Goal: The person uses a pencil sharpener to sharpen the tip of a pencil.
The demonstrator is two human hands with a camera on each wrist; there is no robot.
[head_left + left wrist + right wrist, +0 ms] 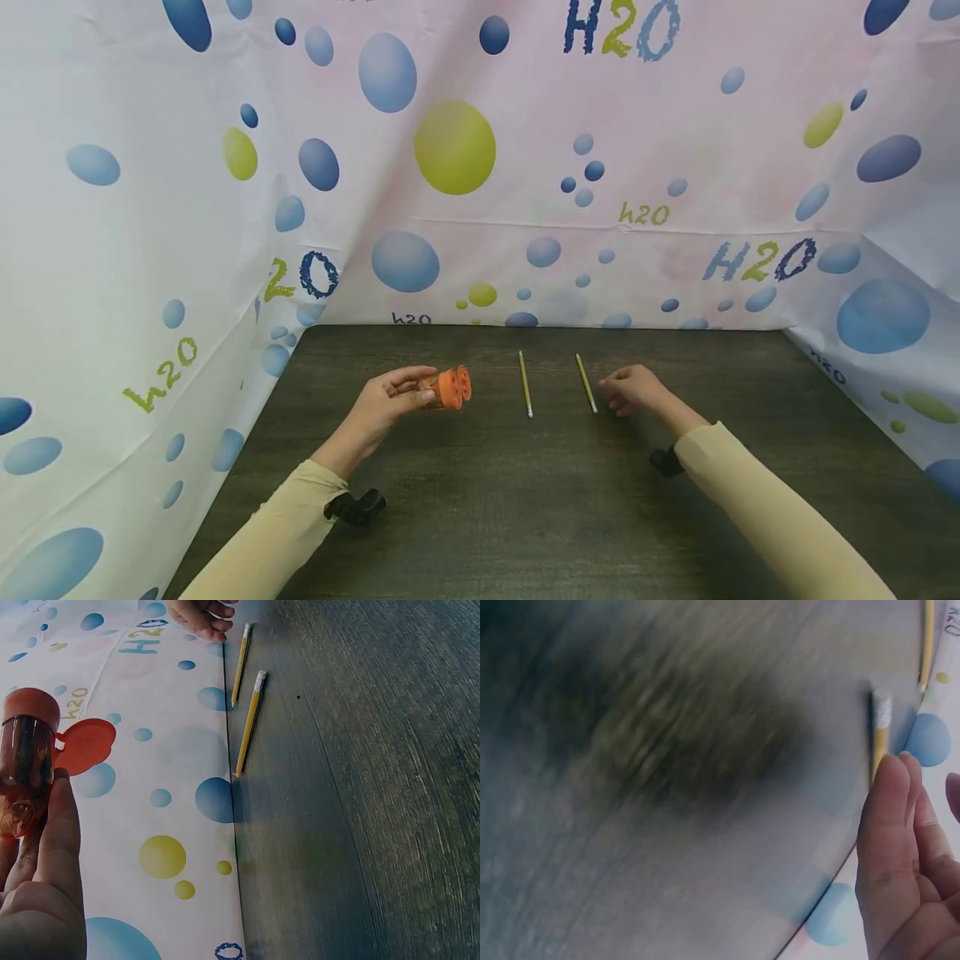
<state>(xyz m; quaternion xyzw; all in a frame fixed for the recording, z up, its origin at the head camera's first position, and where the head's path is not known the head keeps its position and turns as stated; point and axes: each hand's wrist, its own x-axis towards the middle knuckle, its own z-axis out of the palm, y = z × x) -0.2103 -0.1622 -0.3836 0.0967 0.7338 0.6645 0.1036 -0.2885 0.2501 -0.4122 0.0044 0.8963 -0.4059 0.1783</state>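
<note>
My left hand [381,410] grips a small see-through container [450,389] between thumb and fingers, above the left part of the table. Its orange cap points right, and in the left wrist view a round flip lid [86,747] stands open from it. Something dark shows through the wall, too unclear to name. Two yellow pencils lie apart on the table, eraser ends towards me: a left pencil [526,385] and a right pencil [587,383]. Just right of the latter, my right hand [633,390] hovers with loosely bent fingers and nothing visible in them.
A dark wood-grained table [480,500] carries everything. Behind it and along both sides hangs a white sheet [525,100] printed with blue and green dots and lettering. Each wrist wears a black camera mount, such as the left mount [356,507].
</note>
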